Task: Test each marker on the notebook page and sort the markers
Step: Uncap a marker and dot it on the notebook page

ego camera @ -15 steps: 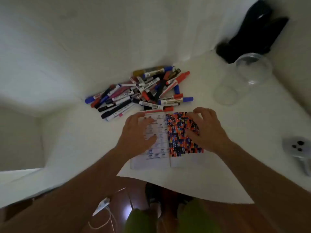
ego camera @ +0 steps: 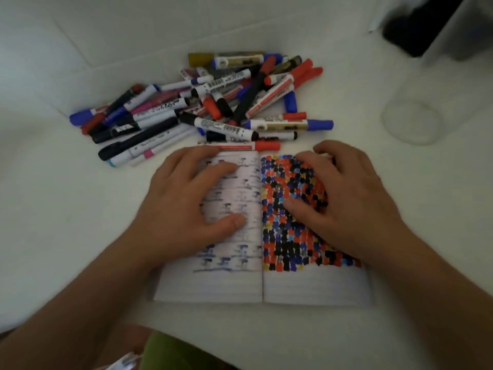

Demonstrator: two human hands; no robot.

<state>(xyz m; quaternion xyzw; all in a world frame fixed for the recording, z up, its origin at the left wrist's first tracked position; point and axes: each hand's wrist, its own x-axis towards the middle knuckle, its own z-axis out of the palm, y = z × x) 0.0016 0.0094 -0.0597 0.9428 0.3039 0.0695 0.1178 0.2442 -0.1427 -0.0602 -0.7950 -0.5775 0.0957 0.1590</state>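
Note:
An open notebook [ego camera: 262,287] lies on the white table in front of me. Its right page is covered with red, blue and black marker dabs; the left page shows faint bleed-through marks. My left hand [ego camera: 184,206] presses flat on the left page with fingers spread. On the right page my right hand [ego camera: 344,201] presses down, its fingers slightly bent. Neither hand holds a marker. A heap of several markers [ego camera: 202,102] with red, blue, black and pink caps lies just beyond the notebook. One red-capped marker [ego camera: 248,147] lies along the notebook's top edge.
A clear plastic jar [ego camera: 412,121] lies on the table at the right, past my right hand. A dark object [ego camera: 416,28] sits in the far right corner. The table's near edge runs just below the notebook, with green cloth [ego camera: 173,353] under it.
My head has moved closer and lower, so the notebook and markers fill more of the view. Both hands stay pressed on the pages.

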